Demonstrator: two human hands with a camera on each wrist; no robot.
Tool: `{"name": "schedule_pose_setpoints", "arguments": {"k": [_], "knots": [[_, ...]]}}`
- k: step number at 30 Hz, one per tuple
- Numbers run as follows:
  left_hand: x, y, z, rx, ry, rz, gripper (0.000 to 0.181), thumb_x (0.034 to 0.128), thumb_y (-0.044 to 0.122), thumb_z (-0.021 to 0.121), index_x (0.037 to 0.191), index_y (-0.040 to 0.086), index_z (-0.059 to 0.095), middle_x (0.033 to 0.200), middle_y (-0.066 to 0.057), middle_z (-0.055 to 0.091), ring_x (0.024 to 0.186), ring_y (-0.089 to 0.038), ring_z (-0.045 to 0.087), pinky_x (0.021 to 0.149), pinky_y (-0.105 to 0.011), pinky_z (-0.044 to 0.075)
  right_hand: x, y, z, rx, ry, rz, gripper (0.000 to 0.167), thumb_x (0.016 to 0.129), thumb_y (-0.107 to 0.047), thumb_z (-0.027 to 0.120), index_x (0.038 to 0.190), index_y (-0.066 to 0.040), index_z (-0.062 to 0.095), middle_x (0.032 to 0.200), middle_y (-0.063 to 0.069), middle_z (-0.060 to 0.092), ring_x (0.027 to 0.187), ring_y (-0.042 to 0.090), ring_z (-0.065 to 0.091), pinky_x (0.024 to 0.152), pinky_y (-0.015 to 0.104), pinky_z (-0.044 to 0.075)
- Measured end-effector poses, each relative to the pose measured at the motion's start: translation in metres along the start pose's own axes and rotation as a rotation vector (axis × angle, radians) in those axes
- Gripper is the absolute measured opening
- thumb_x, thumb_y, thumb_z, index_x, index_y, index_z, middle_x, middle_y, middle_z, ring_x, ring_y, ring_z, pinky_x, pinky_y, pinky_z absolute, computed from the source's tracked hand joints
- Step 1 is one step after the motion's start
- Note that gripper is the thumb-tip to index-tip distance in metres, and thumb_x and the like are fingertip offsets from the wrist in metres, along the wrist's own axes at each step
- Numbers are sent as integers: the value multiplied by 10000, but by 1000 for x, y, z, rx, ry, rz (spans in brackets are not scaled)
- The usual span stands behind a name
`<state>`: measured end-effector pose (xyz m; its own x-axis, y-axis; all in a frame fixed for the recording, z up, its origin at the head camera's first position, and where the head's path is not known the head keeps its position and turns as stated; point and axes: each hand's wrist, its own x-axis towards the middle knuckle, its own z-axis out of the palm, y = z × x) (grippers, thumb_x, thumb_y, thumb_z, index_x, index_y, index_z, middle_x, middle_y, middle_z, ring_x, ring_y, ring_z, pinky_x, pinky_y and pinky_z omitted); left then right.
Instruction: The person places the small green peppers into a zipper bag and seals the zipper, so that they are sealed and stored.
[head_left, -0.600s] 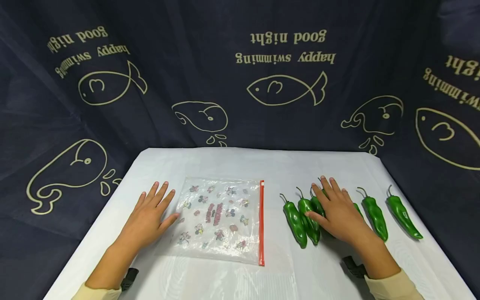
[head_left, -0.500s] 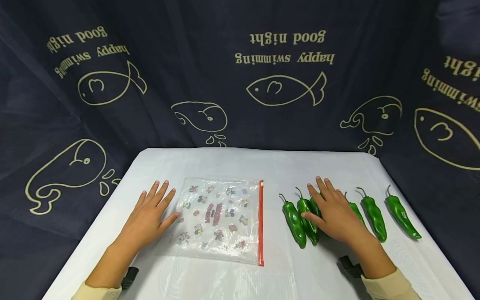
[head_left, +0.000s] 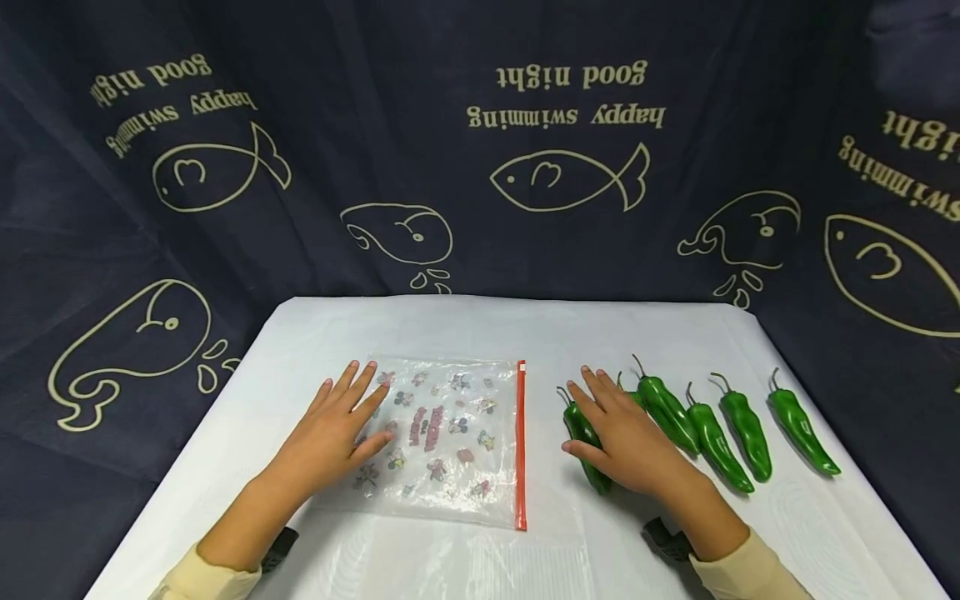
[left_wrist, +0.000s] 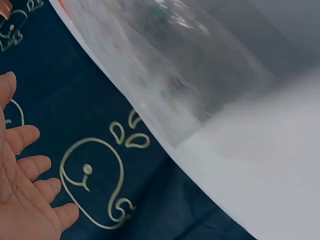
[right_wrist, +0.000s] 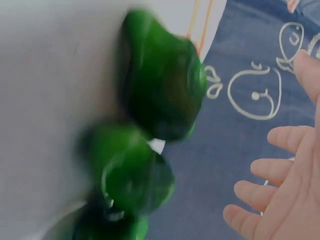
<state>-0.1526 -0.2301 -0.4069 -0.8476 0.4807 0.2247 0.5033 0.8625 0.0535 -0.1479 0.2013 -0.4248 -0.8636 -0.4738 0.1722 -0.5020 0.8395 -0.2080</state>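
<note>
A clear zip bag point(head_left: 442, 475) with small cartoon prints lies flat on the white table, its red zip strip point(head_left: 521, 450) on the right. Over the bag's left edge is my left hand point(head_left: 326, 442), fingers spread and holding nothing. My right hand point(head_left: 630, 442) hovers with straight fingers over the left part of a row of green peppers point(head_left: 666, 412), partly hiding some of them. Farther right lie more peppers, the outermost a curved green pepper point(head_left: 802, 433). In the right wrist view, blurred peppers point(right_wrist: 160, 75) sit beside the empty palm.
A white cover point(head_left: 450, 325) spreads over the table. Dark blue cloth point(head_left: 420, 150) printed with fish and whales hangs at the back and both sides. Dark wrist devices point(head_left: 663, 537) are on the undersides of both wrists.
My right hand has moved left across the peppers, uncovering those in the middle and covering ones at the left. My left hand has shifted right, over the bag's edge.
</note>
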Motion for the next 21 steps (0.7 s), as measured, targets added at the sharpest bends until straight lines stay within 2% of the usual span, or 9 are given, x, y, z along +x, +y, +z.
{"name": "schedule_pose_setpoints", "arguments": {"k": [7,12,17,21], "knots": [[14,9,9,-9,8,32,708,941,505,602,1500,98,448,1618,-152,207,1489,-370,116,1133,-628,206,8,-18,13,32,6,-54,854,909,-573,610,1549,-77,339,1613,163,213,1469,385,185,1144,555,262],[25,24,17,-24,-5,58,719,947,532,575,1514,115,430,1624,-134,194,1492,-356,112,1146,-612,198,14,-28,21,107,-26,-71,853,915,-569,604,1561,-93,314,1618,153,201,1469,377,190,1129,558,290],[33,44,23,-64,-49,104,701,957,528,561,1513,121,433,1618,-144,201,1488,-358,126,1145,-608,209,17,-33,28,202,-87,-53,854,917,-508,642,1577,-112,273,1632,143,153,1473,386,161,1141,543,270],[39,60,28,-102,-113,131,706,958,526,558,1525,131,412,1616,-155,203,1484,-373,133,1136,-615,226,20,-36,32,223,-139,-29,846,918,-467,657,1576,-100,270,1630,168,131,1473,407,132,1159,551,217]]}}
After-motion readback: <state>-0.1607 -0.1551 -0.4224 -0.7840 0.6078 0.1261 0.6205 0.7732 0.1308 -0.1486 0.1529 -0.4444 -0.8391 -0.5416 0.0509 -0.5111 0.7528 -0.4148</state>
